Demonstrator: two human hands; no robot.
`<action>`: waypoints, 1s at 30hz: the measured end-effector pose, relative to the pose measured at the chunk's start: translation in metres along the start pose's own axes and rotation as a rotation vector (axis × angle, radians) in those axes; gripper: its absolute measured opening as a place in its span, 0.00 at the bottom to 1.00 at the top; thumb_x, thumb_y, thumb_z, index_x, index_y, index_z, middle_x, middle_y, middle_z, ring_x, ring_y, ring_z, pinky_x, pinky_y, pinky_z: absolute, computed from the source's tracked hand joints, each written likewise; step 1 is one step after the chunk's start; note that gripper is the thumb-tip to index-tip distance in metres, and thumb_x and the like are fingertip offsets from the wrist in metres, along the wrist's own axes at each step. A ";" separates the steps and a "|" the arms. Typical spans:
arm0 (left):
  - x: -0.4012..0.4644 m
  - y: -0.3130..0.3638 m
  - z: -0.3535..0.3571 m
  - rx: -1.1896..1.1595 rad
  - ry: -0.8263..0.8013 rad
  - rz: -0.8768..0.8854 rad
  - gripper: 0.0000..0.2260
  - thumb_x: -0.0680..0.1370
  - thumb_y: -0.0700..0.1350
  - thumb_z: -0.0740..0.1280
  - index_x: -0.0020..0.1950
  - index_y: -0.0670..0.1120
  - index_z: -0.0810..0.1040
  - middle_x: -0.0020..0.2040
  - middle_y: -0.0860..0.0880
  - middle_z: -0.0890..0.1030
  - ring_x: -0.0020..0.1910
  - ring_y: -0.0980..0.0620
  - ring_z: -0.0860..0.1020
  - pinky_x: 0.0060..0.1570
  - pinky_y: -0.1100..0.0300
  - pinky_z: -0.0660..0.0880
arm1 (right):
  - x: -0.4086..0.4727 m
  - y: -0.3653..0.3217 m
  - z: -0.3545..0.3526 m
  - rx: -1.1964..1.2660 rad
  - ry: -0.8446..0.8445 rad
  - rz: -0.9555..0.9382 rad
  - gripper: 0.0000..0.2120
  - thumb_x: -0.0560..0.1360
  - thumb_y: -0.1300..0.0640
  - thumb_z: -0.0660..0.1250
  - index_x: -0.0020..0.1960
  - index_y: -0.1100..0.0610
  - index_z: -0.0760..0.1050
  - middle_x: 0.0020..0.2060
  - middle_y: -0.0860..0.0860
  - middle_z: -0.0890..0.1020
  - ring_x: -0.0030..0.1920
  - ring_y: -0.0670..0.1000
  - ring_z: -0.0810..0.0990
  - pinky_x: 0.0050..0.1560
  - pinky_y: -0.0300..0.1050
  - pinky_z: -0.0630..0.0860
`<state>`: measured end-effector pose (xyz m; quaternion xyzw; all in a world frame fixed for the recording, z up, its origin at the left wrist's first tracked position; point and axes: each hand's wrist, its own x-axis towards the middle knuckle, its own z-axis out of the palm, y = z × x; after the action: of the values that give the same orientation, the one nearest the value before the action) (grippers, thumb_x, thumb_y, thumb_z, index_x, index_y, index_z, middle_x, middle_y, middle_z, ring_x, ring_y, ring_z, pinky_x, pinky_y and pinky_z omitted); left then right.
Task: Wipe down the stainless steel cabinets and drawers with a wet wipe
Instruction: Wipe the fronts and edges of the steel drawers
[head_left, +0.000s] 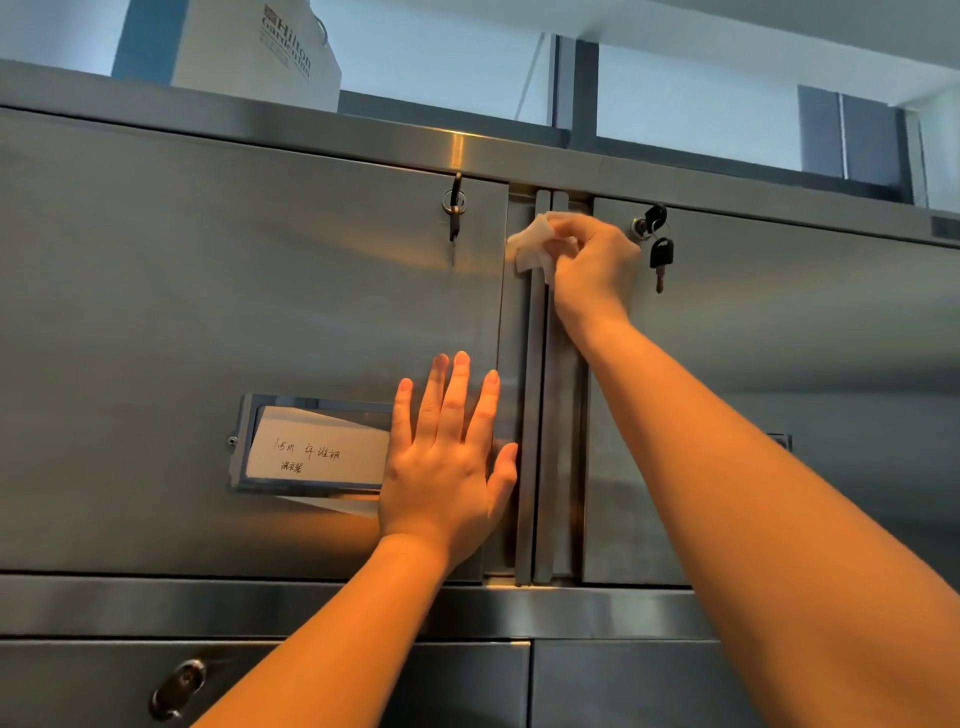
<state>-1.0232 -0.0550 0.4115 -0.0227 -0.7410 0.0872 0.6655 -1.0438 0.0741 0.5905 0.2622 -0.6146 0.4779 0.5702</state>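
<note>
Your right hand pinches a crumpled white wet wipe at 12 o'clock, pressed on the top end of the vertical steel handle strips between the two brushed stainless steel cabinet doors. Your left hand lies flat, fingers straight and spread, on the left door near its right edge, covering the right end of the framed handwritten paper label. Black keys hang in the right door lock, just beside your right hand at 1 o'clock. Another key sits in the left door lock at 11. Bare steel is open below the wipe along the strips. White paper bag stands on the cabinet top, 10 o'clock. Drawer fronts run along 6.
</note>
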 end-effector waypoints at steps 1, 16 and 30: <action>0.000 0.000 0.000 0.004 -0.003 0.000 0.28 0.80 0.58 0.50 0.77 0.46 0.66 0.78 0.41 0.60 0.78 0.40 0.57 0.73 0.39 0.52 | -0.011 0.004 -0.002 0.005 0.006 -0.013 0.14 0.76 0.67 0.65 0.55 0.55 0.83 0.51 0.52 0.84 0.48 0.44 0.79 0.44 0.21 0.68; 0.000 0.003 -0.002 -0.016 -0.053 -0.016 0.29 0.81 0.58 0.49 0.79 0.46 0.60 0.80 0.40 0.56 0.79 0.41 0.52 0.76 0.40 0.47 | -0.215 0.054 -0.043 0.064 -0.103 0.079 0.12 0.72 0.73 0.68 0.51 0.62 0.84 0.48 0.53 0.84 0.51 0.38 0.77 0.54 0.22 0.67; -0.001 0.001 0.001 0.006 -0.012 -0.025 0.28 0.82 0.59 0.51 0.79 0.48 0.59 0.80 0.42 0.55 0.79 0.42 0.52 0.75 0.42 0.44 | -0.235 0.060 -0.043 0.012 -0.090 0.043 0.09 0.74 0.69 0.69 0.52 0.60 0.83 0.49 0.53 0.84 0.52 0.50 0.82 0.57 0.35 0.73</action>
<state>-1.0240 -0.0541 0.4099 -0.0110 -0.7450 0.0811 0.6620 -1.0266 0.0847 0.3453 0.2735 -0.6424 0.4814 0.5299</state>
